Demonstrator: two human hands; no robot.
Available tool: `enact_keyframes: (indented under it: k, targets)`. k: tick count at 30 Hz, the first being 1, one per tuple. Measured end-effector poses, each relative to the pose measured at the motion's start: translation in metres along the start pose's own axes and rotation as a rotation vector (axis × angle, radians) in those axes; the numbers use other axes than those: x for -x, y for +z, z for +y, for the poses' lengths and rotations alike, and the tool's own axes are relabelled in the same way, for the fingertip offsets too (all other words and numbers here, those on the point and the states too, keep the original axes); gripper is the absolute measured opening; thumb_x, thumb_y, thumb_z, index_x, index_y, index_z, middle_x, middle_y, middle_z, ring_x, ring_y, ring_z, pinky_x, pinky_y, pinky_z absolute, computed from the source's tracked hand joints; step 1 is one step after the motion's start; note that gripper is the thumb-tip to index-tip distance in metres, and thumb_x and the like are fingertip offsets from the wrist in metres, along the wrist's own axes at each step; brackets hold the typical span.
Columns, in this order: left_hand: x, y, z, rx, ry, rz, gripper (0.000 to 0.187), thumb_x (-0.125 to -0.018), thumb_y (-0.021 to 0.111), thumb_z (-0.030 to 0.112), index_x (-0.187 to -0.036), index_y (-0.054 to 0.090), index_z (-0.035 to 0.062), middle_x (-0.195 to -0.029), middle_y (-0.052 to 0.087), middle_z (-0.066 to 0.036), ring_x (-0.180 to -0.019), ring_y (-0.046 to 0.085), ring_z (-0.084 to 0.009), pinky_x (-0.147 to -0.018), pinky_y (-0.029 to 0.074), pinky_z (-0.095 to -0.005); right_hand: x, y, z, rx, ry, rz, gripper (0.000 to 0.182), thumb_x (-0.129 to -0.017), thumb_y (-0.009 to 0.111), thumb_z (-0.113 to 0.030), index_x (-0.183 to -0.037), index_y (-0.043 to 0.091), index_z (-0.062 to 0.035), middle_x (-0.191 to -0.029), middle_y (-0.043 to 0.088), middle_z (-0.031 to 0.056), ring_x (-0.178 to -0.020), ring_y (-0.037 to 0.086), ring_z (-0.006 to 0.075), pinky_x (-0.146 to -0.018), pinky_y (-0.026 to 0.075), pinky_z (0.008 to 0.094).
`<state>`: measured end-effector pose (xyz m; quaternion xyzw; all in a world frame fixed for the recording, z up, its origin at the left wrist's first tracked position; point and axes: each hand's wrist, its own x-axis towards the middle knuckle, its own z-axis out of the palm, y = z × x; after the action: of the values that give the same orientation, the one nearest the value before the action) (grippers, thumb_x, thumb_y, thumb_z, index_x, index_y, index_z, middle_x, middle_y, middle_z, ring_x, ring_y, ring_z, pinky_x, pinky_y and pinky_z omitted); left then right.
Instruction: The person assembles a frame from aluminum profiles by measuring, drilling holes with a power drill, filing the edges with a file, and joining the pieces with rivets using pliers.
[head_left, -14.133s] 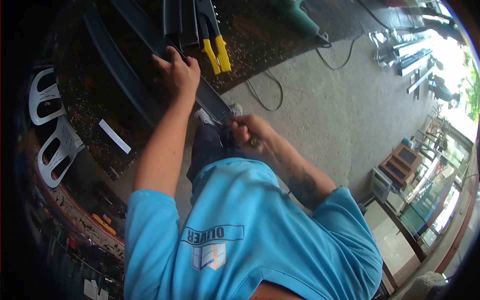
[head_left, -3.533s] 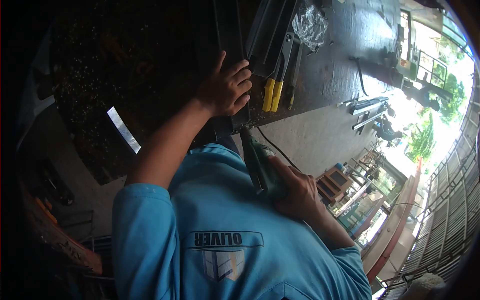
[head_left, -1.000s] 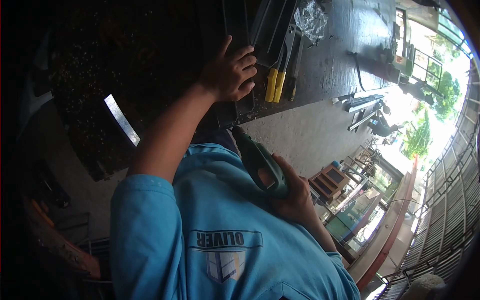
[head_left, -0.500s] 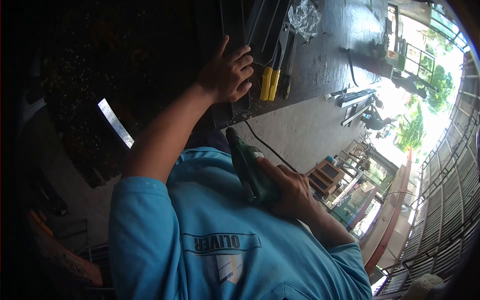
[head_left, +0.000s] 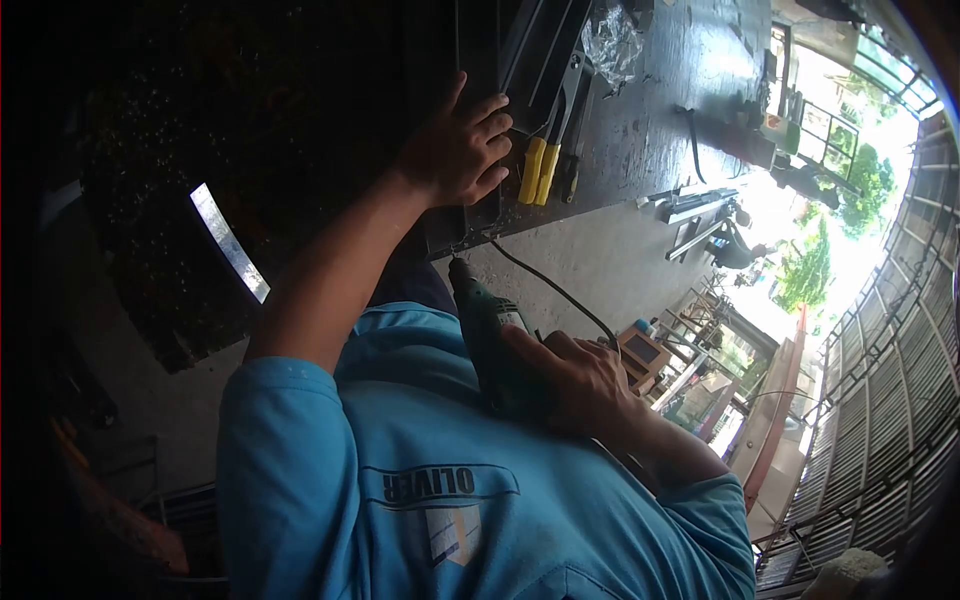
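My left hand [head_left: 455, 150] lies across a long dark metal bar [head_left: 478, 45] on the bench, fingers spread over its top. In my right hand [head_left: 585, 385] is a green power drill [head_left: 490, 340], held close against my blue shirt. The drill's nose points at the near end of the bar, just off the bench edge; the bit itself hardly shows. A black cord [head_left: 560, 290] runs beside the drill. Just right of my left hand lie a yellow-handled cutting tool [head_left: 538, 170] and a slim tool with a dark handle [head_left: 571, 180].
The dark workbench [head_left: 650, 130] stretches away to the upper right, with crumpled clear plastic [head_left: 612, 45] on it. A curved shiny strip [head_left: 228, 240] shows at left. Beyond the bench, a person [head_left: 738, 245] is near some metal lengths [head_left: 700, 205]. A wooden cabinet [head_left: 645, 350] stands farther right.
The drill and my right hand have shifted slightly, with the drill's rear lower and its body turned a little. My left hand stays spread on the bar.
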<state>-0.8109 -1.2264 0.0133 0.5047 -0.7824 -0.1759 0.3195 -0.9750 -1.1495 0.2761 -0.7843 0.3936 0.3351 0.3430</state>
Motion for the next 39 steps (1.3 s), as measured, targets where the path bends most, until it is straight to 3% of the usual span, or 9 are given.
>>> enact_keyframes:
  k: [13,21,25,30,34,36,37,38,39]
  targets:
    - [-0.003,-0.002,0.001,-0.013,-0.007,-0.07,0.031,-0.087,0.065,0.038,-0.103,0.07,0.0115,-0.127,0.059,-0.004,-0.137,0.04,-0.023,-0.115,0.016,-0.066,-0.002,-0.006,0.005,0.095,-0.054,-0.041,0.087,-0.076,0.073,-0.025,-0.15,0.028,-0.0302,-0.088,0.056,0.011,-0.072,0.063,0.0248,-0.065,0.053,0.0406]
    - [-0.002,0.001,0.001,-0.015,-0.015,-0.037,0.03,-0.086,0.065,0.038,-0.1,0.071,0.0127,-0.126,0.059,-0.004,-0.137,0.04,-0.0228,-0.115,0.016,-0.0655,-0.008,-0.016,-0.007,0.223,-0.009,-0.198,0.074,-0.087,0.066,-0.037,-0.149,0.026,-0.0315,-0.096,0.06,0.0176,-0.084,0.068,0.0304,-0.07,0.055,0.0435]
    - [-0.002,0.003,0.002,-0.008,-0.014,-0.041,0.029,-0.086,0.065,0.038,-0.1,0.071,0.0137,-0.125,0.059,-0.004,-0.137,0.04,-0.0225,-0.115,0.016,-0.0652,-0.013,-0.014,-0.012,0.231,-0.015,-0.187,0.075,-0.085,0.067,-0.031,-0.149,0.028,-0.0296,-0.095,0.06,0.0184,-0.083,0.068,0.0309,-0.068,0.055,0.0438]
    - [-0.002,0.002,-0.004,-0.045,0.021,-0.032,0.028,-0.085,0.064,0.038,-0.1,0.07,0.0147,-0.124,0.059,-0.002,-0.137,0.04,-0.0214,-0.115,0.017,-0.0651,-0.032,-0.027,-0.019,0.018,0.071,-0.135,0.086,-0.072,0.065,-0.013,-0.15,0.03,-0.0203,-0.087,0.061,0.0186,-0.071,0.067,0.0334,-0.063,0.053,0.0428]
    - [-0.003,0.003,-0.003,-0.033,0.004,-0.033,0.029,-0.085,0.064,0.038,-0.102,0.07,0.0152,-0.125,0.06,-0.002,-0.137,0.04,-0.021,-0.114,0.018,-0.0647,-0.046,-0.054,0.004,-0.243,0.05,-0.024,0.088,-0.061,0.065,-0.006,-0.144,0.04,-0.0108,-0.102,0.066,0.0212,-0.082,0.07,0.0332,-0.069,0.055,0.0425]
    - [-0.003,0.004,-0.003,-0.033,0.011,-0.039,0.029,-0.085,0.064,0.038,-0.102,0.07,0.0153,-0.125,0.06,-0.002,-0.137,0.04,-0.0211,-0.114,0.018,-0.0648,-0.047,-0.053,0.025,-0.443,0.137,0.068,0.086,-0.056,0.068,-0.006,-0.14,0.046,-0.008,-0.107,0.067,0.019,-0.093,0.069,0.028,-0.074,0.056,0.039]
    - [-0.003,0.005,-0.004,-0.038,0.007,-0.044,0.03,-0.085,0.064,0.039,-0.102,0.07,0.0154,-0.126,0.06,-0.002,-0.137,0.04,-0.0211,-0.114,0.018,-0.0648,-0.045,-0.063,0.021,-0.646,0.392,-0.035,0.083,-0.057,0.068,-0.005,-0.137,0.048,-0.0042,-0.101,0.067,0.0153,-0.093,0.067,0.0221,-0.075,0.056,0.0342]
    - [-0.004,0.005,-0.004,-0.036,0.011,-0.04,0.03,-0.085,0.064,0.039,-0.102,0.07,0.0154,-0.126,0.06,-0.002,-0.137,0.04,-0.0211,-0.114,0.018,-0.0648,-0.041,-0.057,0.03,-0.644,0.395,-0.03,0.083,-0.057,0.068,-0.005,-0.137,0.048,-0.0042,-0.101,0.067,0.0153,-0.093,0.067,0.0221,-0.075,0.056,0.0342]
    - [-0.004,0.004,-0.004,-0.034,0.007,-0.044,0.03,-0.085,0.063,0.038,-0.103,0.07,0.0153,-0.126,0.06,-0.002,-0.137,0.04,-0.0212,-0.114,0.018,-0.0648,-0.034,-0.042,0.046,-0.907,0.395,0.016,0.081,-0.057,0.067,-0.004,-0.136,0.048,-0.0026,-0.1,0.066,0.0141,-0.09,0.065,0.0206,-0.075,0.056,0.0334]
